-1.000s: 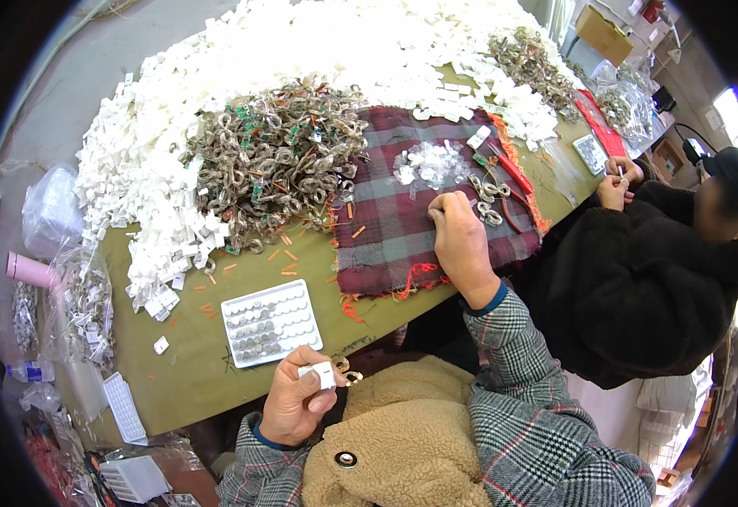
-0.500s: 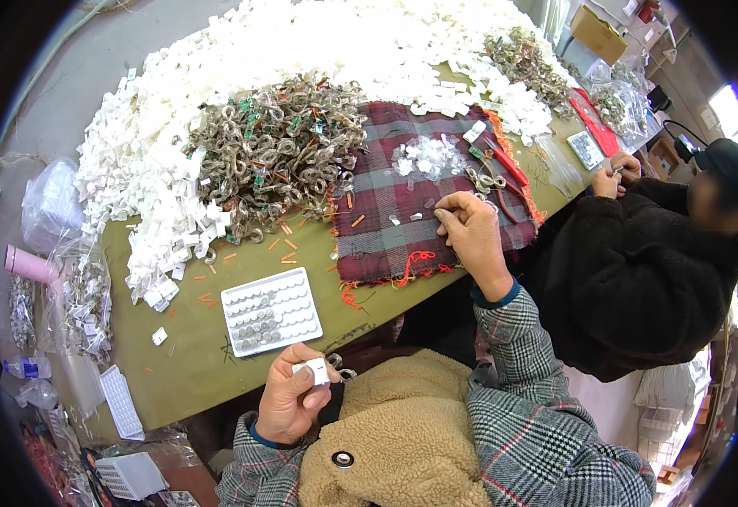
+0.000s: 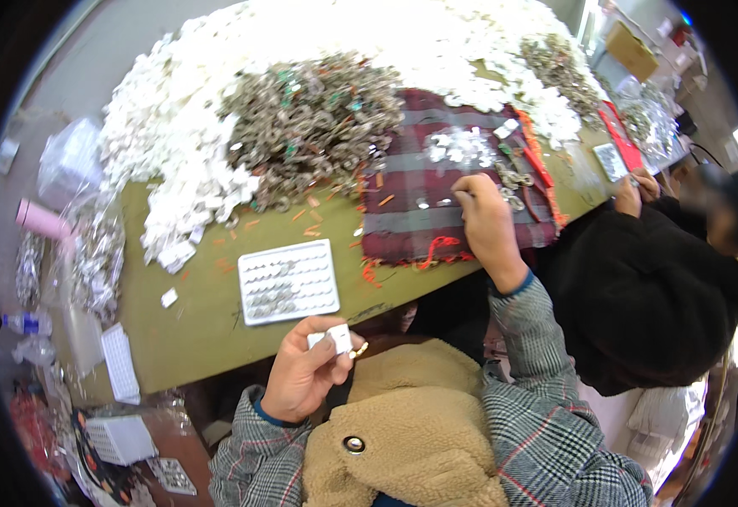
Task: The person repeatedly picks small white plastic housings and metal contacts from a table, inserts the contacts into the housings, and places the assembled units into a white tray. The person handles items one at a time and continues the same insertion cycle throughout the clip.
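At the front edge of the table, my left hand [image 3: 301, 376] pinches a small white plastic case [image 3: 338, 340] between thumb and fingers. A small yellowish bit shows just beside the case, by the fingertips. Over a plaid cloth [image 3: 403, 215], my right hand [image 3: 492, 221] has its fingers bent and drawn together; what they hold, if anything, is hidden. Small clear pieces [image 3: 464, 149] lie heaped on the cloth just beyond that hand. To their right are red-handled pliers [image 3: 538, 166] and a few loose metallic loops [image 3: 513, 179].
A white tray [image 3: 325, 291] partly filled with round grey discs lies left of the cloth. Behind it rise a tangled brownish heap [image 3: 310, 127] and a large white pile of cases [image 3: 174, 110]. A co-worker in black [image 3: 639, 296] sits at the right. A pink tumbler [image 3: 43, 220] stands far left.
The view has shifted, so the table's things sit further right and mostly higher. My right hand has turned slightly, with its fingers more bent. My left hand still holds the white case.
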A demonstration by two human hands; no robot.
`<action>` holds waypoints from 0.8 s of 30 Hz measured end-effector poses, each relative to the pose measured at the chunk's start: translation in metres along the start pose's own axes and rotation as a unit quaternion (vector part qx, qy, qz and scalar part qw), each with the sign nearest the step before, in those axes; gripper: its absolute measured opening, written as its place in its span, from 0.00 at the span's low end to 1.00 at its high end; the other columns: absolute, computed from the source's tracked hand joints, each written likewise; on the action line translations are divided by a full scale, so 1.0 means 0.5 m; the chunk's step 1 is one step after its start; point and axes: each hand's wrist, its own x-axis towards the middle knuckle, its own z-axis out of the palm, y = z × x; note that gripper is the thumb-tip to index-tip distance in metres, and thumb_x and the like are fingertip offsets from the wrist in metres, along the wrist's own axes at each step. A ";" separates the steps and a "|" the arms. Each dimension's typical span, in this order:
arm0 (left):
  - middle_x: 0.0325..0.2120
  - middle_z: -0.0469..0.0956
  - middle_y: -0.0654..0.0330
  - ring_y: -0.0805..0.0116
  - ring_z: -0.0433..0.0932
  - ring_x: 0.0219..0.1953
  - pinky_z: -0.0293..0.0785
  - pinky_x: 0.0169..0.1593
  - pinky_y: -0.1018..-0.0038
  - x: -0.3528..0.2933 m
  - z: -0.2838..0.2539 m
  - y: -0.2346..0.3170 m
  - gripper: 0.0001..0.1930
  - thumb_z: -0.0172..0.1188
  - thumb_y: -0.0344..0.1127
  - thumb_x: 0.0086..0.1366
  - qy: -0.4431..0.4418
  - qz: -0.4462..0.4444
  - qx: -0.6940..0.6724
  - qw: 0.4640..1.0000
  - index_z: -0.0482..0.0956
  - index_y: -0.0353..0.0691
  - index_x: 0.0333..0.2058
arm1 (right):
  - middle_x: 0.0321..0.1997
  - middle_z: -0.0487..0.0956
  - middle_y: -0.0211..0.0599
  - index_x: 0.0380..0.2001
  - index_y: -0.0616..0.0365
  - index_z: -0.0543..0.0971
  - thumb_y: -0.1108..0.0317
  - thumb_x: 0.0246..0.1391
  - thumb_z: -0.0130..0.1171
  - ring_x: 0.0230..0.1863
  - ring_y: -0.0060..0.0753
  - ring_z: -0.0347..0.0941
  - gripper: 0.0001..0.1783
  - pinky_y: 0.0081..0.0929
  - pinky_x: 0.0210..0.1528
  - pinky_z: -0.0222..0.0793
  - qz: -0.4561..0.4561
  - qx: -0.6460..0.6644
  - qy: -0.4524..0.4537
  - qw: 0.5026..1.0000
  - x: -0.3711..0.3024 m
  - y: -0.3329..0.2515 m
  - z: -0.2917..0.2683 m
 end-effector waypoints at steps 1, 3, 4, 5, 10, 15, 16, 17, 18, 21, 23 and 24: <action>0.43 0.80 0.43 0.70 0.80 0.32 0.81 0.34 0.79 -0.004 -0.001 0.002 0.14 0.53 0.27 0.72 0.008 -0.004 -0.018 1.000 0.73 0.33 0.54 | 0.28 0.77 0.36 0.38 0.62 0.78 0.78 0.59 0.55 0.25 0.28 0.75 0.05 0.28 0.29 0.72 0.116 0.125 -0.034 0.985 -0.021 -0.035 -0.009; 0.44 0.80 0.43 0.68 0.82 0.34 0.83 0.38 0.77 -0.005 -0.006 0.001 0.14 0.53 0.27 0.72 -0.023 0.035 -0.029 0.999 0.73 0.32 0.55 | 0.28 0.77 0.37 0.36 0.64 0.79 0.84 0.57 0.55 0.27 0.24 0.75 0.06 0.24 0.30 0.71 0.031 0.246 -0.125 0.961 -0.085 -0.119 0.001; 0.43 0.80 0.43 0.67 0.83 0.36 0.84 0.39 0.76 -0.008 -0.008 0.001 0.14 0.54 0.28 0.72 -0.052 0.055 -0.045 0.996 0.73 0.31 0.54 | 0.29 0.77 0.40 0.36 0.64 0.79 0.85 0.53 0.57 0.28 0.30 0.76 0.08 0.26 0.31 0.72 -0.022 0.246 -0.175 0.953 -0.113 -0.158 0.010; 0.42 0.81 0.44 0.66 0.83 0.36 0.84 0.39 0.75 -0.013 -0.010 0.002 0.14 0.55 0.28 0.71 -0.049 0.062 -0.048 0.996 0.74 0.32 0.54 | 0.31 0.77 0.43 0.38 0.63 0.80 0.86 0.48 0.58 0.30 0.38 0.78 0.12 0.30 0.32 0.74 -0.088 0.259 -0.231 0.934 -0.131 -0.187 0.018; 0.40 0.82 0.46 0.67 0.83 0.33 0.83 0.37 0.74 -0.046 -0.019 0.009 0.12 0.55 0.27 0.71 -0.050 0.112 -0.047 0.991 0.76 0.32 0.51 | 0.32 0.79 0.40 0.50 0.62 0.78 0.83 0.43 0.60 0.32 0.41 0.79 0.26 0.33 0.34 0.76 -0.243 0.285 -0.207 0.904 -0.160 -0.260 0.071; 0.38 0.82 0.48 0.68 0.83 0.31 0.83 0.36 0.74 -0.064 -0.026 0.015 0.10 0.56 0.28 0.71 -0.037 0.098 -0.046 0.993 0.77 0.31 0.48 | 0.30 0.79 0.36 0.52 0.63 0.77 0.79 0.42 0.61 0.31 0.40 0.78 0.28 0.33 0.32 0.75 -0.298 0.253 -0.237 0.890 -0.152 -0.276 0.077; 0.37 0.82 0.49 0.68 0.83 0.31 0.83 0.36 0.74 -0.065 -0.028 0.015 0.09 0.56 0.28 0.71 -0.042 0.095 -0.047 0.993 0.77 0.31 0.47 | 0.30 0.78 0.36 0.53 0.62 0.77 0.78 0.41 0.61 0.31 0.40 0.78 0.29 0.33 0.32 0.75 -0.304 0.235 -0.250 0.889 -0.150 -0.276 0.074; 0.37 0.82 0.50 0.69 0.82 0.30 0.82 0.35 0.74 -0.065 -0.029 0.013 0.09 0.56 0.28 0.71 -0.029 0.088 -0.029 0.995 0.77 0.31 0.47 | 0.29 0.78 0.35 0.53 0.62 0.76 0.78 0.41 0.61 0.30 0.39 0.78 0.30 0.34 0.31 0.75 -0.310 0.216 -0.263 0.888 -0.149 -0.276 0.070; 0.36 0.82 0.50 0.69 0.82 0.30 0.82 0.35 0.74 -0.064 -0.031 0.012 0.09 0.57 0.29 0.71 -0.020 0.083 -0.012 0.996 0.77 0.31 0.46 | 0.29 0.78 0.35 0.53 0.62 0.76 0.77 0.40 0.61 0.30 0.39 0.78 0.30 0.34 0.31 0.74 -0.310 0.196 -0.278 0.888 -0.150 -0.276 0.066; 0.33 0.82 0.53 0.69 0.82 0.30 0.81 0.34 0.75 -0.063 -0.031 0.001 0.09 0.57 0.29 0.70 0.023 0.086 0.083 0.993 0.77 0.30 0.45 | 0.27 0.76 0.35 0.53 0.60 0.76 0.76 0.40 0.61 0.29 0.39 0.77 0.30 0.36 0.29 0.73 -0.335 0.115 -0.319 0.879 -0.159 -0.279 0.058; 0.32 0.82 0.55 0.69 0.82 0.29 0.81 0.34 0.75 -0.063 -0.027 -0.004 0.09 0.58 0.29 0.70 0.055 0.087 0.102 0.989 0.78 0.31 0.45 | 0.29 0.78 0.37 0.51 0.60 0.76 0.77 0.42 0.61 0.29 0.41 0.78 0.27 0.35 0.30 0.75 -0.260 0.158 -0.317 0.898 -0.168 -0.284 0.063; 0.32 0.82 0.56 0.70 0.82 0.29 0.81 0.34 0.75 -0.062 -0.026 -0.002 0.09 0.59 0.28 0.69 0.068 0.087 0.086 0.990 0.78 0.31 0.45 | 0.29 0.79 0.38 0.50 0.60 0.76 0.77 0.43 0.61 0.30 0.41 0.79 0.25 0.35 0.30 0.75 -0.224 0.174 -0.323 0.903 -0.171 -0.287 0.067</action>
